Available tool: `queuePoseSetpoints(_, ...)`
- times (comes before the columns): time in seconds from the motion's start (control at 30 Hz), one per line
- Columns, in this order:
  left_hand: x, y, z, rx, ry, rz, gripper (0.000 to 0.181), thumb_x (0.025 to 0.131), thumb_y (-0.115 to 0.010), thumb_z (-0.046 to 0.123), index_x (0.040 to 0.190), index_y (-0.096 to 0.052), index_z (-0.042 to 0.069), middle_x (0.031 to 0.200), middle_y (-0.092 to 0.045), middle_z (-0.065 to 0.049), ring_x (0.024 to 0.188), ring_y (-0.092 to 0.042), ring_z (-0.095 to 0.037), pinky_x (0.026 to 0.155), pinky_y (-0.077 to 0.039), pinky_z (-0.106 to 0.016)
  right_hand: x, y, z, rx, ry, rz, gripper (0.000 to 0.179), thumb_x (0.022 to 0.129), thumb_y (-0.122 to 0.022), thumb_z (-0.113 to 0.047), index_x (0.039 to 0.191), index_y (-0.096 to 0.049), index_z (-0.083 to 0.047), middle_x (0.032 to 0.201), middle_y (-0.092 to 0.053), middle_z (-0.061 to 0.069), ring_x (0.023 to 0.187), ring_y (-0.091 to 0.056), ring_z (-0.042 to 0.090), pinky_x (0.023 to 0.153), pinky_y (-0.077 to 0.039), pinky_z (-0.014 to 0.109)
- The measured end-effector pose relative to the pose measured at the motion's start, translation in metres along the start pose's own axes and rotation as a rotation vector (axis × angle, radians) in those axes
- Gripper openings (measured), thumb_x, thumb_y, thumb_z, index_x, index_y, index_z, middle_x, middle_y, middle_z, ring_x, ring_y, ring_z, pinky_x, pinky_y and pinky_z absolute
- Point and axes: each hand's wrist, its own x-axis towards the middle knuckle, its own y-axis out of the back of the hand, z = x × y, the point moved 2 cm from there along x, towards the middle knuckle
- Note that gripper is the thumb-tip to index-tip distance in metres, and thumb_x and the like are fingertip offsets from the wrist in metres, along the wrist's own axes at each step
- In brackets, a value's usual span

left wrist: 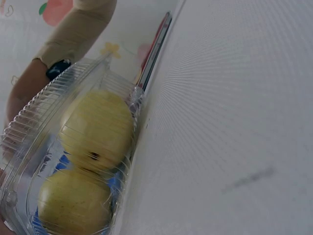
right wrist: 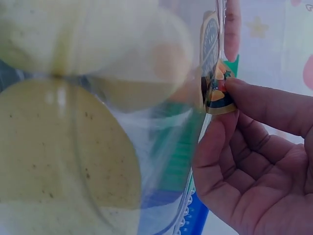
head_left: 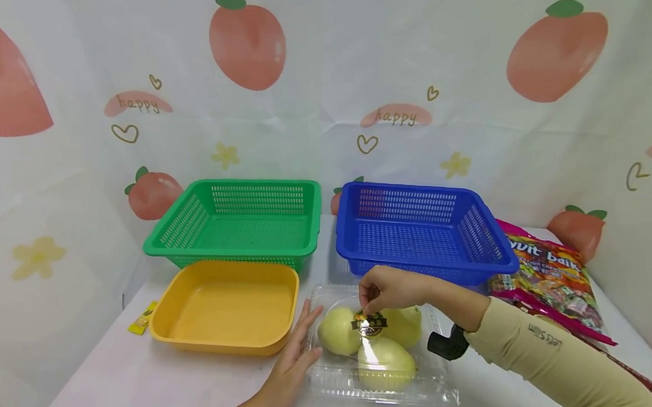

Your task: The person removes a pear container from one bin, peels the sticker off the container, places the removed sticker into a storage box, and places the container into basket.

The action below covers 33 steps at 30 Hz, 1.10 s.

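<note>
A clear plastic clamshell box (head_left: 332, 378) holds three pale yellow-green fruits (head_left: 386, 359) that look like pears. On its lid is a dark label sticker with gold print (head_left: 373, 328). My right hand (head_left: 396, 288) is over the lid. In the right wrist view, its thumb and finger pinch a lifted, bent edge of the sticker (right wrist: 220, 100), while the rest still lies against the plastic. Along the box's left side, my left hand (head_left: 290, 367) rests with its fingers stretched out. The left wrist view shows two fruits (left wrist: 98, 129) through the ribbed box wall.
A yellow tub (head_left: 228, 320) stands left of the box. Behind are a green basket (head_left: 236, 253) and a blue basket (head_left: 421, 268). Bags of candy (head_left: 554, 277) lie at the right, and a small yellow packet (head_left: 143, 318) sits at the far left.
</note>
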Motion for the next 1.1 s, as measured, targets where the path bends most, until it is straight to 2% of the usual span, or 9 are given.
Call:
queuePoseSetpoints(0.1,-0.0002,0.0003,0.0002,-0.014,0.001,-0.007,0.058,0.095,-0.04,0.006,0.149,-0.02,0.015,0.158,0.012,-0.005,0.137,0.009,0.009,0.1,-0.003,0.001,-0.001,-0.0002,0.001,0.009,0.008,0.005,0.007,0.081,-0.065,0.0,0.076,-0.061,-0.003,0.069,-0.057,-0.005,0.062,-0.049,0.003,0.058,-0.042,0.016)
queuePoseSetpoints(0.37,0.0009,-0.0002,0.0009,-0.015,-0.013,-0.014,0.058,0.095,-0.04,0.005,0.149,-0.019,0.013,0.158,0.012,-0.006,0.133,0.007,0.017,0.1,-0.003,0.002,-0.0053,0.0005,0.0025,0.053,0.028,0.002,0.006,0.082,-0.063,0.001,0.078,-0.06,-0.001,0.071,-0.058,-0.003,0.064,-0.049,0.005,0.058,-0.041,0.016)
queuePoseSetpoints(0.57,0.0008,-0.0004,0.0008,-0.01,-0.019,-0.012,0.059,0.094,-0.04,0.004,0.149,-0.02,0.013,0.158,0.012,-0.006,0.133,0.007,0.017,0.101,-0.004,0.001,-0.0071,0.0009,0.002,0.067,0.039,0.005,0.005,0.082,-0.062,0.001,0.078,-0.06,0.0,0.071,-0.057,-0.003,0.064,-0.047,0.005,0.057,-0.04,0.016)
queuePoseSetpoints(0.7,0.0004,-0.0001,0.0009,-0.014,-0.013,-0.011,0.059,0.094,-0.04,0.004,0.149,-0.02,0.014,0.158,0.012,-0.006,0.137,0.009,0.009,0.101,-0.004,0.001,-0.0072,0.0003,0.0022,0.045,0.034,0.021,0.006,0.083,-0.062,0.001,0.078,-0.061,-0.002,0.071,-0.057,-0.003,0.066,-0.049,0.005,0.058,-0.042,0.016)
queuePoseSetpoints(0.87,-0.0013,-0.0002,0.0014,-0.017,-0.002,-0.006,0.059,0.094,-0.041,0.006,0.149,-0.02,0.015,0.158,0.013,-0.006,0.143,0.012,-0.015,0.1,-0.004,0.001,-0.0073,-0.0008,0.0019,0.028,0.03,0.027,0.006,0.083,-0.062,0.001,0.078,-0.061,-0.002,0.073,-0.059,-0.002,0.068,-0.051,0.005,0.061,-0.044,0.017)
queuePoseSetpoints(0.97,-0.0022,-0.0001,0.0017,-0.005,0.005,-0.006,0.059,0.094,-0.041,0.006,0.149,-0.02,0.015,0.158,0.012,-0.007,0.143,0.013,-0.024,0.101,-0.004,0.0,-0.0069,-0.0012,0.0022,0.045,0.036,0.016,0.006,0.083,-0.061,0.002,0.079,-0.061,-0.001,0.073,-0.06,-0.001,0.067,-0.051,0.005,0.061,-0.046,0.018)
queuePoseSetpoints(1.03,-0.002,0.0002,0.0022,0.008,0.008,-0.008,0.059,0.094,-0.041,0.006,0.149,-0.02,0.015,0.158,0.012,-0.008,0.143,0.013,-0.027,0.11,-0.004,-0.012,-0.0063,-0.001,0.0025,0.063,0.038,0.011,0.006,0.083,-0.061,0.003,0.079,-0.06,0.0,0.073,-0.06,0.0,0.067,-0.053,0.006,0.062,-0.047,0.019)
queuePoseSetpoints(1.1,-0.0013,0.0009,0.0028,0.016,0.003,-0.01,0.059,0.094,-0.041,0.006,0.149,-0.02,0.013,0.158,0.011,-0.008,0.144,0.013,-0.03,0.116,-0.005,-0.03,-0.0055,-0.0003,0.0023,0.065,0.037,0.018,0.005,0.083,-0.062,0.003,0.079,-0.06,0.0,0.073,-0.061,0.0,0.067,-0.054,0.005,0.062,-0.048,0.019)
